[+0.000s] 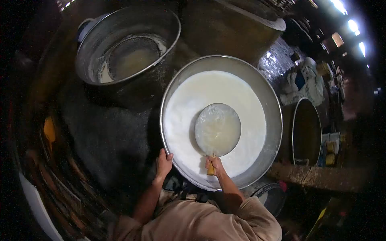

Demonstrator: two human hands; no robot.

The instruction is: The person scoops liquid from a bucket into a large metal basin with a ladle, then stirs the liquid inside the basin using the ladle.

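Observation:
A wide metal basin (274, 116) holds a milky white liquid (181, 116). My right hand (214, 164) is closed around the yellowish handle of a round, shallow dipper (219, 128). The dipper is above or at the surface of the liquid, and cloudy liquid with a bright sheen shows inside it. I cannot tell whether its underside touches the surface. At the basin's lower left edge, my left hand (164, 161) grips the rim, with some of its fingers hidden.
Up and to the left stands a second metal basin (90, 60), with white residue and some cloudy liquid at its bottom. A large curved vessel (229, 30) is beyond. To the right are an upright round container (306, 132), a pale sack (311, 86) and a plank-like ledge (317, 176).

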